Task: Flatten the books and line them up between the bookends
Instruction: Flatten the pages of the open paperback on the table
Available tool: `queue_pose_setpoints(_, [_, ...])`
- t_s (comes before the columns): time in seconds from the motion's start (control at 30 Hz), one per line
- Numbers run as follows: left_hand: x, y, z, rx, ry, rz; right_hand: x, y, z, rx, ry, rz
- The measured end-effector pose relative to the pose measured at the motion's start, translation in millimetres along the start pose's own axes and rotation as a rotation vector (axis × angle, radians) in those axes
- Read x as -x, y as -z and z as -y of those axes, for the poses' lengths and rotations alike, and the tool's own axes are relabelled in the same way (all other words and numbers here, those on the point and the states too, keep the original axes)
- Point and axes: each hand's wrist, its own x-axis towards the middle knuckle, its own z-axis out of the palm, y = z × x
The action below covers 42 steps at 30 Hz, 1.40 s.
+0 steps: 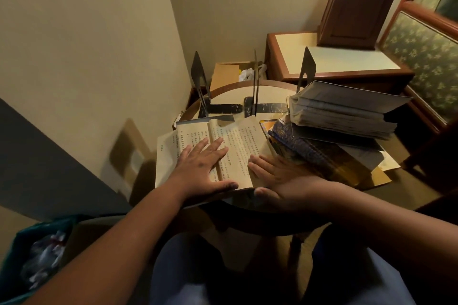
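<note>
A person's left hand (200, 166) lies palm-down across the gutter of an open book (243, 138). Its fingers (215, 143) are straight and spread, pressing the pages, with the thumb stretched along the book's near edge. The forearm reaches in from 7 o'clock.

The right hand (280, 178) comes in from 4 o'clock and is tilted onto its edge. Its fingers (257, 163) are extended and touch the lower part of the right-hand page, with the thumb just off the book's near corner. Neither hand is curled round anything.

The book lies face-up at the near side of a round surface (230, 93). At 12 o'clock from the book, three black bookends stand upright: a left bookend (200, 77), a middle bookend (255, 82) and a right bookend (307, 67). No book stands between them.

At 3 o'clock from the open book is a loose stack of books (304, 148). On top of it a thick volume (342, 116) rests splayed face-down. A wooden side cabinet (334, 57) stands beyond the surface at 1 o'clock.
</note>
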Motion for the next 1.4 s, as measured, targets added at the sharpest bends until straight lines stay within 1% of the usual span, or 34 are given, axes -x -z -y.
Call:
queue_pose_setpoints(0.13, [0, 2, -2, -0.024, 0.005, 0.043, -41, 17, -9, -0.110, -0.032, -0.056])
queue_pose_setpoints(0.3, [2, 5, -4, -0.028, 0.013, 0.055, -90, 25, -15, -0.137, -0.069, -0.128])
queue_pose_setpoints(0.47, [3, 8, -4, 0.001, 0.014, 0.061, -101, 9, -11, -0.132, -0.110, -0.222])
queue_pose_setpoints(0.6, [8, 10, -1, 0.045, 0.008, 0.004, -97, 6, -6, -0.163, -0.123, -0.260])
queue_pose_setpoints(0.7, [16, 13, 6, 0.093, 0.084, -0.146, -94, 3, -3, -0.193, -0.135, -0.263])
queue_pose_setpoints(0.8, [25, 13, 17, 0.216, 0.290, -0.333, -93, -4, -2, -0.212, -0.153, -0.293])
queue_pose_setpoints(0.87, [30, 13, 22, 0.312, 0.368, -0.369, -92, -8, -1, -0.226, -0.164, -0.311])
queue_pose_setpoints(0.97, [34, 14, 23, 0.323, 0.318, -0.360, -91, -8, 0, -0.230, -0.169, -0.322])
queue_pose_setpoints(1.03, [36, 16, 23, 0.368, 0.303, -0.412, -90, -8, 1, -0.230, -0.173, -0.311])
queue_pose_setpoints(1.13, [38, 22, 19, 0.562, 0.316, -0.532, -88, -9, 2, -0.227, -0.176, -0.318])
queue_pose_setpoints(1.17, [39, 26, 16, 0.644, 0.324, -0.549, -87, -9, 2, -0.228, -0.178, -0.317])
queue_pose_setpoints(1.27, [36, 36, 9, 0.902, 0.295, -0.544, -85, -8, 2, -0.248, -0.181, -0.307])
queue_pose_setpoints(1.3, [35, 38, 8, 0.950, 0.278, -0.526, -84, -7, 2, -0.259, -0.182, -0.307])
queue_pose_setpoints(1.33, [33, 40, 8, 0.957, 0.259, -0.501, -82, -4, 3, -0.276, -0.183, -0.307])
queue_pose_setpoints(1.4, [30, 43, 8, 0.887, 0.235, -0.460, -77, 4, 4, -0.343, -0.195, -0.301])
